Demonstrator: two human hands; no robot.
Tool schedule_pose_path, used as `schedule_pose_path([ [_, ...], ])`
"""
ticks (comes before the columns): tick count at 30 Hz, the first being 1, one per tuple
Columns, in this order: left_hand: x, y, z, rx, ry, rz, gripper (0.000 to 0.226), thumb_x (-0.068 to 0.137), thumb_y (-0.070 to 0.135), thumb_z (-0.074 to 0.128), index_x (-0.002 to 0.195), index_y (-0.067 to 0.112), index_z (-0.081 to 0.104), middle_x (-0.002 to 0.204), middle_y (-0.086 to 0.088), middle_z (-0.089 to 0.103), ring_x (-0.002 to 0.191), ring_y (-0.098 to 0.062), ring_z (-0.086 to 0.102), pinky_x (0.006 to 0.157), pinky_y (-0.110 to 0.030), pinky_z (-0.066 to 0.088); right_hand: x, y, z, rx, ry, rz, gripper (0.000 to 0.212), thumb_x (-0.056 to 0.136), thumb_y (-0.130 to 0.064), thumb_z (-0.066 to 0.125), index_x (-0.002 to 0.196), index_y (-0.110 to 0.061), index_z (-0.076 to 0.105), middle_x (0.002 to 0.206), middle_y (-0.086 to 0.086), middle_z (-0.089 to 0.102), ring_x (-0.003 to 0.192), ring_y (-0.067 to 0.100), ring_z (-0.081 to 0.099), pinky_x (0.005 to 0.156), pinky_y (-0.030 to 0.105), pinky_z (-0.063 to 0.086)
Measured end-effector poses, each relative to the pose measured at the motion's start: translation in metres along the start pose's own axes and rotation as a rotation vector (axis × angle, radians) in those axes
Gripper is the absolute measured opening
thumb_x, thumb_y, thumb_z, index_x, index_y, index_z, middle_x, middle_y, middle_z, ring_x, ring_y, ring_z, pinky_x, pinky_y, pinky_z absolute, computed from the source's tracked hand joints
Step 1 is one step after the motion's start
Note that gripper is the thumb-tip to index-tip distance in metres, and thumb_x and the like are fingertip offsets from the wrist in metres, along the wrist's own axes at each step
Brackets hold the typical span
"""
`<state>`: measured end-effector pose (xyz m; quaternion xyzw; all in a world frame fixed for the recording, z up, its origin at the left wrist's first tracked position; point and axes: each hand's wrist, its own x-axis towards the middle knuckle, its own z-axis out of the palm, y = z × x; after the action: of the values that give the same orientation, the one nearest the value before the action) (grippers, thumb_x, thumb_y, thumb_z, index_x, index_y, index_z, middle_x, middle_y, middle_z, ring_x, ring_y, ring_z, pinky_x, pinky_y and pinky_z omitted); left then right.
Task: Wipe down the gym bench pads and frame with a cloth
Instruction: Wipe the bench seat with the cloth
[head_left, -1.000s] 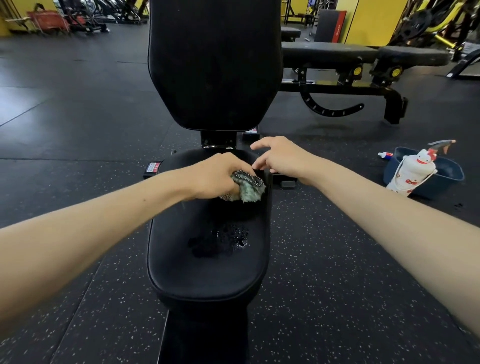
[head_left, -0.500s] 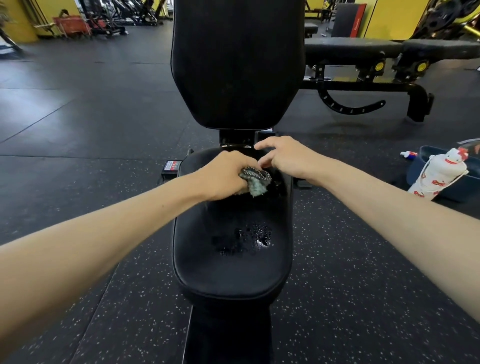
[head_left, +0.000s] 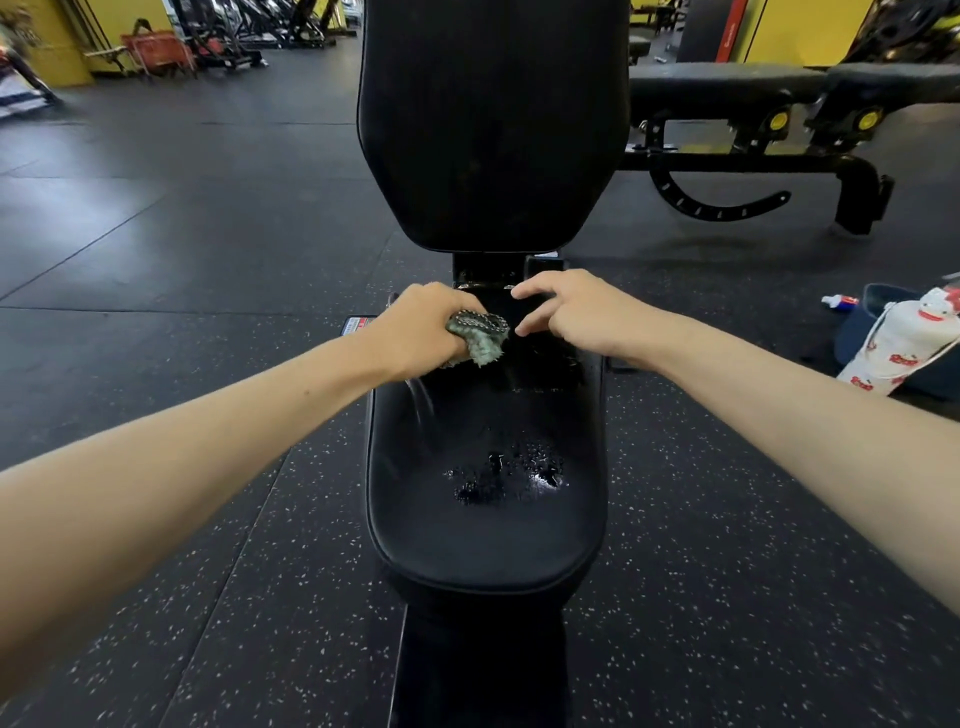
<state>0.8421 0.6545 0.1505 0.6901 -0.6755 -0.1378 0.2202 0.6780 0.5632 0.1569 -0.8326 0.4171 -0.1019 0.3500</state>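
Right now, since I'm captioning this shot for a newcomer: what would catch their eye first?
The left hand grips a bunched green cloth at the far end of the seat pad, with the right hand open beside it. Next come the glistening droplets mid-seat, and the tall black back pad rising behind.

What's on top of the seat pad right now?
Wet droplets lie mid seat pad. At its far end the left hand grips the cloth; the right hand is beside it. The surface beneath them is hidden.
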Motion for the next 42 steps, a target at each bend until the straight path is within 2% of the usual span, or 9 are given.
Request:
schedule_pose_path([
  [6,-0.016,0.016,-0.006,-0.283,-0.224,0.007,0.023,0.080,-0.008,0.063,0.097,0.006,0.069,0.079,-0.003,0.070,0.066,-0.004,0.057,0.066,-0.019,0.049,0.001,-0.003,0.003,0.037,0.006,-0.021,0.052,0.086,0.004,0.046,0.130,-0.021,0.055,0.120,0.005,0.066,0.116,0.023,0.058,0.104,0.044,0.043],
  [10,-0.001,-0.009,-0.027,-0.256,0.064,-0.079,0.022,0.078,-0.008,0.066,0.094,0.007,0.070,0.087,-0.010,0.072,0.073,-0.010,0.062,0.080,-0.032,0.053,0.000,-0.004,0.000,0.057,0.000,-0.017,0.054,0.086,0.007,0.040,0.129,-0.022,0.055,0.097,-0.006,0.072,0.111,0.028,0.063,0.103,0.047,0.045],
  [13,0.003,-0.022,-0.026,-0.111,0.141,-0.133,0.022,0.078,-0.006,0.063,0.095,0.007,0.070,0.089,-0.012,0.071,0.074,-0.013,0.060,0.076,-0.028,0.052,-0.001,-0.006,0.001,0.073,-0.014,-0.019,0.054,0.087,0.008,0.041,0.131,-0.021,0.053,0.106,0.001,0.071,0.113,0.020,0.061,0.104,0.041,0.044],
  [16,-0.003,-0.018,-0.012,-0.014,0.081,-0.084,0.030,0.080,-0.007,0.058,0.101,0.010,0.070,0.086,-0.001,0.068,0.071,-0.008,0.058,0.063,-0.007,0.043,0.000,-0.007,0.005,0.052,-0.032,-0.019,0.060,0.085,0.011,0.036,0.132,-0.022,0.053,0.108,0.000,0.071,0.116,0.016,0.058,0.105,0.036,0.042],
  [20,-0.008,-0.007,-0.007,0.035,0.023,-0.015,0.034,0.079,-0.004,0.061,0.107,0.013,0.070,0.092,-0.002,0.070,0.082,-0.013,0.062,0.075,-0.022,0.048,0.003,-0.008,0.008,0.043,-0.020,-0.025,0.060,0.083,0.011,0.036,0.130,-0.022,0.055,0.104,-0.004,0.070,0.115,0.017,0.058,0.105,0.038,0.042],
  [24,-0.016,0.005,-0.019,-0.202,-0.177,-0.017,0.026,0.079,-0.007,0.064,0.094,0.014,0.069,0.073,0.012,0.067,0.059,0.004,0.056,0.057,-0.008,0.042,0.003,-0.009,0.008,0.040,-0.023,-0.024,0.061,0.082,0.012,0.035,0.130,-0.021,0.055,0.093,-0.010,0.068,0.112,0.016,0.061,0.098,0.037,0.047],
  [29,-0.001,-0.028,-0.052,-0.193,0.135,-0.140,0.020,0.079,-0.007,0.065,0.091,0.009,0.068,0.080,-0.004,0.067,0.063,-0.006,0.056,0.065,-0.022,0.045,-0.001,-0.015,0.005,0.090,-0.025,-0.036,0.057,0.087,0.012,0.035,0.130,-0.021,0.053,0.108,0.000,0.069,0.112,0.010,0.059,0.085,0.017,0.044],
  [35,-0.008,-0.040,-0.020,-0.005,0.076,-0.097,0.034,0.078,-0.011,0.054,0.099,0.010,0.071,0.090,-0.004,0.071,0.077,-0.016,0.062,0.066,-0.017,0.045,-0.002,-0.024,0.013,0.036,-0.071,-0.084,0.059,0.086,0.014,0.032,0.130,-0.018,0.054,0.116,0.000,0.067,0.107,0.004,0.055,0.061,-0.001,0.037],
  [42,-0.026,-0.027,-0.030,-0.258,-0.162,-0.077,0.028,0.078,-0.004,0.065,0.098,0.014,0.071,0.085,-0.001,0.072,0.071,-0.009,0.061,0.074,-0.025,0.051,0.001,-0.023,0.022,-0.012,-0.079,-0.125,0.057,0.084,0.015,0.033,0.129,-0.011,0.057,0.119,0.002,0.067,0.119,0.006,0.054,0.084,0.010,0.038],
])
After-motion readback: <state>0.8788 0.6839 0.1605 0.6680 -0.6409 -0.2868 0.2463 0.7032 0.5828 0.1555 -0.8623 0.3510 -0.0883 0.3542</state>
